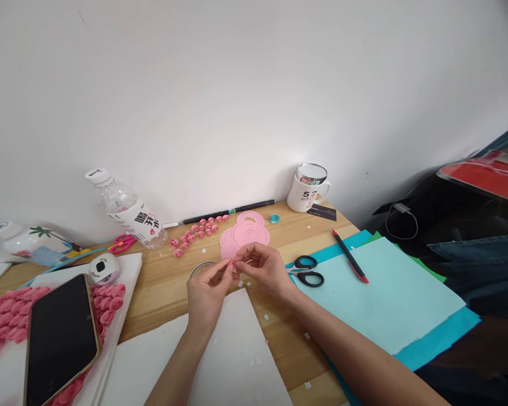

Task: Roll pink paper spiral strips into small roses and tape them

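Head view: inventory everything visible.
Wall: one, white, behind
Table: one, brown, centre
Bottles: two, clear/white, left
Phone: one, black, left
Gadget: one, white, left
Rolls: many, pink, one teal, left/rear
Cutouts: several, pink, centre
Scissors: two, black/pink, right/left
Pens: several, mostly black, rear/right
Mug: one, white, rear
Card: one, black, rear
Sheets: several, blue/green/white, across table
Scraps: several, white, table
Ring: one, grey, centre
Cable: one, white, right
Item: one, red, right
Fabric: some, blue, right
Piece: one, pink, between hands
Left hand: one, bare, centre
Right hand: one, bare, centre

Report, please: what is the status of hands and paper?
Left hand and right hand pinching small pink paper. Pink cutouts just beyond. Scissors beside right wrist.
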Demonstrator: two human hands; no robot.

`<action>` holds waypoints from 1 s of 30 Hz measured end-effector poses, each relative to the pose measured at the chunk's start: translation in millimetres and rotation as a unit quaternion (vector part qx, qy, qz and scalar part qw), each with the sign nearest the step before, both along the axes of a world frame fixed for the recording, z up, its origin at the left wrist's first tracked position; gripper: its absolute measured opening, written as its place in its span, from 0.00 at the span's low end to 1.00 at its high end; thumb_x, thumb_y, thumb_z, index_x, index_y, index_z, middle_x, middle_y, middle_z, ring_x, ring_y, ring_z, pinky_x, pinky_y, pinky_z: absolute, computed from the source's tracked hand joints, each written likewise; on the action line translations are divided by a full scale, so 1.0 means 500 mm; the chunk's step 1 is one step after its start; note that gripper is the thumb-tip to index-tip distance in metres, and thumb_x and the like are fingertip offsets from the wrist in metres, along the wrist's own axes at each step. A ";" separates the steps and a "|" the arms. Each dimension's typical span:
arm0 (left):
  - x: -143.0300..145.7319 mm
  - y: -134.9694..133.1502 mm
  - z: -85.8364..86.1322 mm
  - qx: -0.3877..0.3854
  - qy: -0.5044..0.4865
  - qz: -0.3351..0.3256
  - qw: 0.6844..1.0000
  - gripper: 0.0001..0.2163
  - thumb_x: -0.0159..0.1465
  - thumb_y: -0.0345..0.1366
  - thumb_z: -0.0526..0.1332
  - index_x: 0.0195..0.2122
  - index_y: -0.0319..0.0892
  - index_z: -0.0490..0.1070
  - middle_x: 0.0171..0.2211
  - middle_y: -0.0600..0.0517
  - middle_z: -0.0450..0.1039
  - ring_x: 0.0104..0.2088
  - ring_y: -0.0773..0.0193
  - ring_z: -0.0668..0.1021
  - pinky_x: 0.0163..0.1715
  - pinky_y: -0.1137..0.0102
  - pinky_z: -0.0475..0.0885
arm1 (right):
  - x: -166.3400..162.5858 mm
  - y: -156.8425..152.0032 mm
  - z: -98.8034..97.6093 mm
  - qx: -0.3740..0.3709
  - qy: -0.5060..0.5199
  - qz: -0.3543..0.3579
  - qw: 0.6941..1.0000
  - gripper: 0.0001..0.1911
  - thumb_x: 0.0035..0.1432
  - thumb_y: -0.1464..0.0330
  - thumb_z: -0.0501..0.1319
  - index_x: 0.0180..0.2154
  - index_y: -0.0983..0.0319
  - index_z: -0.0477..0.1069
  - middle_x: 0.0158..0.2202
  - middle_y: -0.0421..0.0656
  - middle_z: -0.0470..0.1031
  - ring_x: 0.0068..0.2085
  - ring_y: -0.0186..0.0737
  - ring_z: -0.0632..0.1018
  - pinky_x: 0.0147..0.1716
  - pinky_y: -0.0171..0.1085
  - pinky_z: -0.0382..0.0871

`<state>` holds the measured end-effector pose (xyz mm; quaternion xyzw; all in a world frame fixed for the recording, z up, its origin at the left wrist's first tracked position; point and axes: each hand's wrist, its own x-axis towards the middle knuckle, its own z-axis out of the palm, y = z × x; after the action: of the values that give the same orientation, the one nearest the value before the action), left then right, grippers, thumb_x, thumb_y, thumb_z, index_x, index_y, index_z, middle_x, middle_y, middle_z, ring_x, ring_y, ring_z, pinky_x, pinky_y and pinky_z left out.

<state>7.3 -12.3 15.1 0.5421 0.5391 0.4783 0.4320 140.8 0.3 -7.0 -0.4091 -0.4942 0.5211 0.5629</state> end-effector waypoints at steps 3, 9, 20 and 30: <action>0.000 0.000 -0.001 0.006 0.005 -0.002 1.000 0.09 0.51 0.35 0.63 0.33 0.40 0.77 0.26 0.51 0.78 0.25 0.60 0.80 0.29 0.69 0.77 | -0.001 0.000 0.000 -0.005 0.001 0.001 1.000 0.09 0.45 0.68 0.65 0.30 0.62 0.69 0.28 0.41 0.75 0.31 0.35 0.76 0.33 0.35 0.72; -0.003 0.002 -0.014 0.039 0.030 -0.012 0.999 0.09 0.53 0.35 0.62 0.34 0.40 0.77 0.29 0.50 0.78 0.27 0.61 0.80 0.31 0.68 0.77 | -0.005 -0.005 0.002 0.002 -0.030 -0.019 0.999 0.08 0.45 0.69 0.64 0.31 0.63 0.69 0.28 0.41 0.73 0.30 0.34 0.75 0.30 0.34 0.72; -0.005 0.004 -0.021 0.167 0.143 -0.020 0.975 0.08 0.55 0.34 0.60 0.33 0.42 0.77 0.29 0.50 0.77 0.28 0.64 0.77 0.28 0.71 0.74 | -0.006 -0.009 -0.016 0.084 -0.139 -0.051 0.985 0.09 0.48 0.71 0.59 0.35 0.61 0.67 0.29 0.41 0.74 0.29 0.34 0.76 0.31 0.36 0.74; 0.007 0.001 -0.024 0.146 0.123 0.012 0.981 0.08 0.53 0.36 0.61 0.33 0.44 0.77 0.30 0.50 0.77 0.27 0.64 0.76 0.28 0.71 0.75 | -0.018 -0.017 -0.009 0.006 -0.088 -0.092 0.992 0.06 0.46 0.69 0.60 0.28 0.61 0.63 0.26 0.40 0.70 0.27 0.34 0.74 0.27 0.34 0.72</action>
<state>10.8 -11.9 3.0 0.6479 0.5189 0.4865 0.2726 131.7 -8.2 -11.4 -0.4938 -0.5054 0.4262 0.5649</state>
